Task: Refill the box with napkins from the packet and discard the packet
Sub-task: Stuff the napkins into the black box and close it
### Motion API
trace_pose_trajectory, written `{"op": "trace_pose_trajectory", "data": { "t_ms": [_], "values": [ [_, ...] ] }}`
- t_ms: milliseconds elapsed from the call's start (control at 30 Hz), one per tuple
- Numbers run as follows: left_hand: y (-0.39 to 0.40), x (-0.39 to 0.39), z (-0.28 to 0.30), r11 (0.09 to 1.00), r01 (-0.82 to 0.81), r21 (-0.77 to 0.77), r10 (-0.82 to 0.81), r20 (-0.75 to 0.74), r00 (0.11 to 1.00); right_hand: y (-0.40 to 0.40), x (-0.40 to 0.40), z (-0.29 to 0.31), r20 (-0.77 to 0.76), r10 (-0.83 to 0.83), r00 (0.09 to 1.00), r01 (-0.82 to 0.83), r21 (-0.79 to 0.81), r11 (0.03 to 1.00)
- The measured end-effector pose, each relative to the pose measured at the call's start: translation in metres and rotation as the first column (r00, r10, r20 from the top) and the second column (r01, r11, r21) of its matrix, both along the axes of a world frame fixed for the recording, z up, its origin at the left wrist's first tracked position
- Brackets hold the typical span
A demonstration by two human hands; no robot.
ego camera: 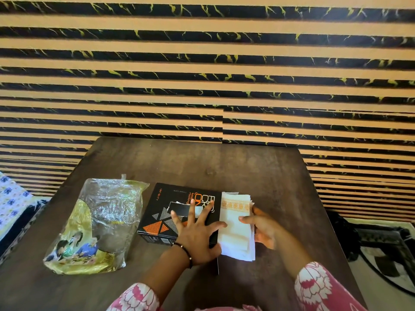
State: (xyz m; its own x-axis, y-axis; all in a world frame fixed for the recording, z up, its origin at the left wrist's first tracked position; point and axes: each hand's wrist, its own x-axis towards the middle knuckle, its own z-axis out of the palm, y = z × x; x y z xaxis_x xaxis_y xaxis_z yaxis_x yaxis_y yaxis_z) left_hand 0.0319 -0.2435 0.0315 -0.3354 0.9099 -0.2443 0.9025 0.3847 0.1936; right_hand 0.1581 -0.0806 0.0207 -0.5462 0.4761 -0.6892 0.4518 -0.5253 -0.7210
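Observation:
A black box [161, 212] with orange and white print lies flat at the middle of the dark table. My left hand [197, 234] rests on top of it, fingers spread, pressing it down. A stack of white napkins [235, 230] with an orange patterned band sits against the box's right end, partly pushed in at its open side. My right hand [262, 230] grips that stack from the right, thumb on top. The packet [96, 225], a crumpled clear and yellow plastic bag with a printed picture, lies left of the box and looks empty.
The brown table [224, 167] stands against a wall of tan and black striped panels. A flowered cloth [11, 200] shows at the far left, a dark patterned rug [386, 250] on the floor at the right.

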Motion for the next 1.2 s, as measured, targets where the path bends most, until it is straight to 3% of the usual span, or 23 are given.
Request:
{"op": "trace_pose_trajectory", "data": {
  "t_ms": [200,333,433,567,667,800,933,1000,1133,1200],
  "values": [
    [0.0,0.001,0.003,1.0,0.006,-0.019,-0.006,0.003,1.0,-0.011,-0.013,-0.015,-0.074,-0.157,0.985,0.143,-0.175,0.974],
    [0.0,0.002,0.004,1.0,0.005,-0.024,-0.005,0.001,1.0,-0.016,-0.021,-0.016,-0.116,-0.155,0.981,0.118,-0.278,0.953],
    [-0.001,0.001,0.003,1.0,0.003,-0.024,-0.003,0.001,1.0,-0.016,-0.012,-0.018,-0.141,-0.16,0.977,0.116,-0.276,0.954],
    [-0.001,0.001,0.0,1.0,-0.003,-0.007,0.003,0.005,1.0,-0.003,0.008,-0.023,-0.063,-0.199,0.978,0.175,-0.279,0.944],
    [-0.002,0.0,0.0,1.0,-0.001,-0.001,0.001,0.004,1.0,0.0,0.007,-0.027,-0.014,-0.142,0.99,0.136,-0.211,0.968],
    [-0.002,0.001,0.002,0.999,0.021,-0.026,-0.022,-0.03,0.999,-0.018,-0.023,-0.025,0.049,-0.033,0.998,0.031,0.05,0.998],
    [-0.002,0.0,-0.001,0.999,0.035,-0.04,-0.037,-0.056,0.998,-0.025,-0.035,-0.019,0.073,-0.003,0.997,-0.001,0.059,0.998],
    [-0.003,0.001,0.0,0.998,0.032,-0.051,-0.036,-0.068,0.997,-0.023,-0.03,-0.017,0.099,-0.026,0.995,0.017,0.091,0.996],
    [-0.003,0.004,0.001,0.998,0.009,-0.057,-0.014,-0.087,0.996,-0.023,-0.011,-0.019,0.278,-0.159,0.947,0.065,0.32,0.945],
    [-0.002,0.005,0.001,0.997,-0.009,-0.071,0.002,-0.095,0.995,-0.029,-0.011,-0.023,0.278,-0.215,0.936,0.116,0.333,0.936]
  ]
}}
